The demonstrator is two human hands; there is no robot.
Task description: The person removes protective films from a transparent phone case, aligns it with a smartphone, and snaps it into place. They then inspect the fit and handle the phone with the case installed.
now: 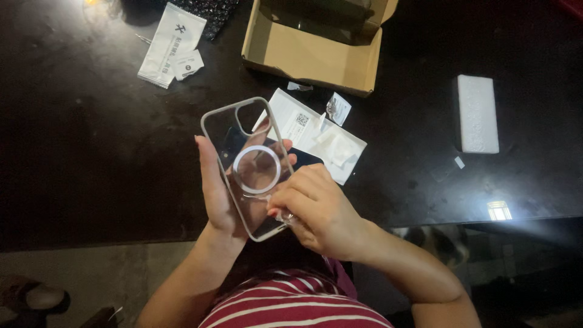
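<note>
Now 2 hands (L (217,188), R (316,209)) hold 1 clear case (248,167).

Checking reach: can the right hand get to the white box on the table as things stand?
Probably yes: the table between the right hand and the white box lies bare, but its fingers pinch at the clear phone case.

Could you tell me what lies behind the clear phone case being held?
Through the clear phone case the left hand's fingers show, cradling it. Behind lie white packets on the dark table; their covered parts stay hidden.
</note>
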